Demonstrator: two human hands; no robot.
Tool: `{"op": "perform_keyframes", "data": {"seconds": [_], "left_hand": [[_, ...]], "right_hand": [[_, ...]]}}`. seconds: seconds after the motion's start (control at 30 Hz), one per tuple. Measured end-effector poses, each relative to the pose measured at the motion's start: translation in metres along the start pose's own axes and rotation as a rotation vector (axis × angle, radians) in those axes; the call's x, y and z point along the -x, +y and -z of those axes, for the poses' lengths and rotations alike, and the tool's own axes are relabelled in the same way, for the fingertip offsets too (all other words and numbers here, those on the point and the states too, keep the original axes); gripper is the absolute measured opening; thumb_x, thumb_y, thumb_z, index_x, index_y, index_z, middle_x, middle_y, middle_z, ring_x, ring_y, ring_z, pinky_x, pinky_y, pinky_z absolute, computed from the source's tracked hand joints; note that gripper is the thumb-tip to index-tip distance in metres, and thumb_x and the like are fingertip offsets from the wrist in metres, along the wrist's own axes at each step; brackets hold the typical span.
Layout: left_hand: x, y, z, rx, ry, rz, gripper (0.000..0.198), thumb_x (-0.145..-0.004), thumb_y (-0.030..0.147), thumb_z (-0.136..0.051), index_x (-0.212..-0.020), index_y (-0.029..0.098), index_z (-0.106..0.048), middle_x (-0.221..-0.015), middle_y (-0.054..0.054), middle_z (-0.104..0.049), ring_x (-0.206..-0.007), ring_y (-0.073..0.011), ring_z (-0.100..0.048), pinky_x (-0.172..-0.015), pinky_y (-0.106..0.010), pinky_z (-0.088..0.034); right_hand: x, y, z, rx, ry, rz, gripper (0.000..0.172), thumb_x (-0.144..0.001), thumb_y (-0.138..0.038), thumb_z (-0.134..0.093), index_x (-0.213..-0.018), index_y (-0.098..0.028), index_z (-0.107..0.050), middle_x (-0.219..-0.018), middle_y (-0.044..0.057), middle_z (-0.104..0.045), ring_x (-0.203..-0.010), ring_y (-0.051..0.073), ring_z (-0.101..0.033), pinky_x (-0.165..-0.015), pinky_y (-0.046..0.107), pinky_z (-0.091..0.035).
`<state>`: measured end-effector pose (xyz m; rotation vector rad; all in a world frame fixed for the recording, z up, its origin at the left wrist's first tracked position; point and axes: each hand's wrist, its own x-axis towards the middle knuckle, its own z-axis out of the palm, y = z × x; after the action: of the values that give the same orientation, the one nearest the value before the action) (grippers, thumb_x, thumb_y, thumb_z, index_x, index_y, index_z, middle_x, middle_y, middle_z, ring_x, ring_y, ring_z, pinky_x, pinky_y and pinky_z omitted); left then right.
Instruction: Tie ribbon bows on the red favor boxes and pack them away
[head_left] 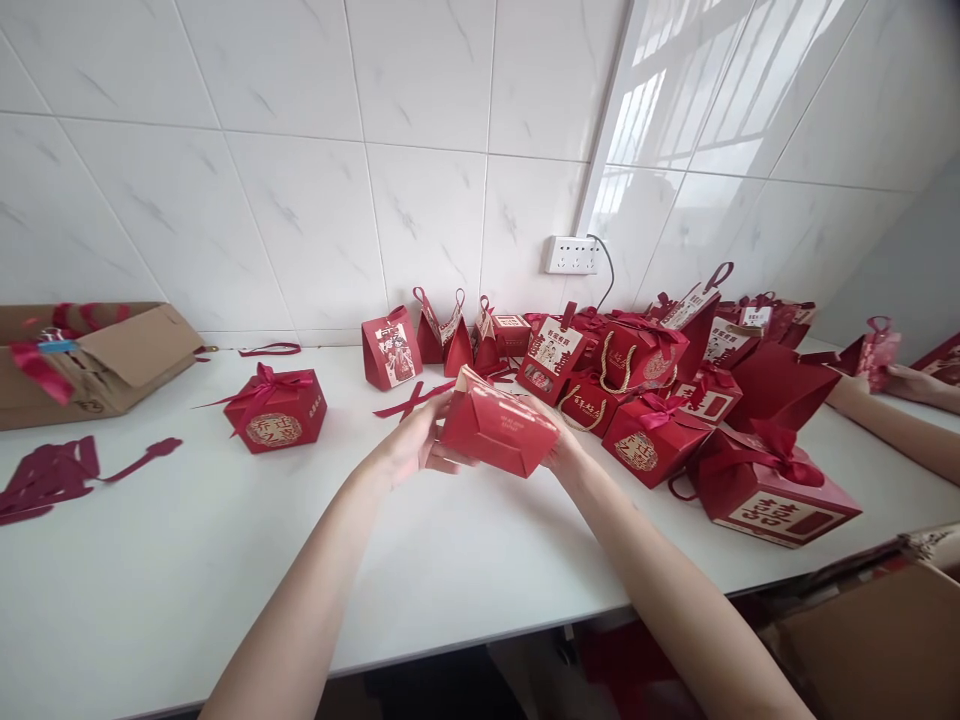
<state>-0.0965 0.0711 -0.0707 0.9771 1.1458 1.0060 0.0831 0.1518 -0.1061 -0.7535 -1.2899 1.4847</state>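
Observation:
Between my two hands, a red paper gift box (501, 428) is held up above the white table, tilted so that a folded panel with small gold print faces me. My left hand (420, 440) grips its left side, with some fingers showing beneath the edge. On the other side, my right hand (556, 440) holds the box, its fingers mostly hidden behind it. Just behind lies a loose dark red ribbon (412, 398). A finished-looking red box with a bow (276, 410) stands on the table to the left of my left hand.
Many red gift boxes (652, 440) crowd the right side. A cardboard carton (97, 370) and a ribbon pile (56, 480) lie left. Another person's hands (911, 385) hold a small box at far right. A power strip (571, 255) hangs on the wall; a carton (877, 640) stands at lower right.

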Motion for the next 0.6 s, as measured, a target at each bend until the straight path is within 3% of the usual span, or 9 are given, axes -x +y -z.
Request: {"op": "perform_keyframes", "data": {"seconds": [0.1,0.17,0.27,0.4,0.6], "left_hand": [[-0.007,-0.003,0.007,-0.026,0.18,-0.116,0.06,-0.071,0.072,-0.048,-0.097,0.02,-0.065,-0.093,-0.011,-0.07,-0.081,-0.0239,-0.067,-0.062,-0.029,-0.052],[-0.01,-0.005,0.009,-0.048,0.255,-0.285,0.057,-0.073,0.069,-0.049,-0.098,0.02,-0.064,-0.099,-0.01,-0.069,-0.09,-0.0229,-0.065,-0.072,-0.029,-0.051],[-0.01,-0.006,0.007,-0.074,0.272,-0.516,0.048,-0.074,0.059,-0.057,-0.099,0.02,-0.064,-0.103,-0.009,-0.068,-0.098,-0.0218,-0.061,-0.081,-0.028,-0.047],[-0.005,-0.005,-0.003,-0.174,0.364,-0.672,0.034,-0.071,0.048,-0.067,-0.088,0.02,-0.065,-0.09,-0.004,-0.068,-0.086,-0.0182,-0.061,-0.075,-0.024,-0.045],[-0.002,-0.006,-0.007,-0.242,0.465,-0.699,0.031,-0.071,0.046,-0.067,-0.08,0.017,-0.063,-0.072,-0.001,-0.06,-0.064,-0.0128,-0.053,-0.056,-0.021,-0.041]], "right_hand": [[0.005,-0.002,-0.001,-0.039,0.146,-0.025,0.032,-0.071,-0.049,-0.066,-0.075,-0.018,-0.062,-0.077,0.006,-0.068,-0.069,0.02,-0.064,-0.06,0.031,-0.05],[0.012,-0.004,-0.005,0.055,0.192,0.13,0.031,-0.071,-0.049,-0.066,-0.071,-0.019,-0.058,-0.073,0.003,-0.065,-0.065,0.017,-0.06,-0.058,0.029,-0.048],[0.023,-0.006,-0.012,0.198,0.119,0.359,0.026,-0.076,-0.046,-0.062,-0.074,-0.021,-0.057,-0.068,0.0,-0.06,-0.063,0.015,-0.056,-0.058,0.027,-0.046],[0.029,-0.006,-0.017,0.223,0.063,0.393,0.024,-0.079,-0.044,-0.059,-0.074,-0.021,-0.056,-0.065,-0.001,-0.057,-0.06,0.014,-0.054,-0.055,0.026,-0.043],[0.028,-0.005,-0.016,0.263,0.066,0.421,0.024,-0.079,-0.042,-0.058,-0.072,-0.02,-0.057,-0.066,0.0,-0.058,-0.06,0.014,-0.054,-0.055,0.025,-0.044]]}}
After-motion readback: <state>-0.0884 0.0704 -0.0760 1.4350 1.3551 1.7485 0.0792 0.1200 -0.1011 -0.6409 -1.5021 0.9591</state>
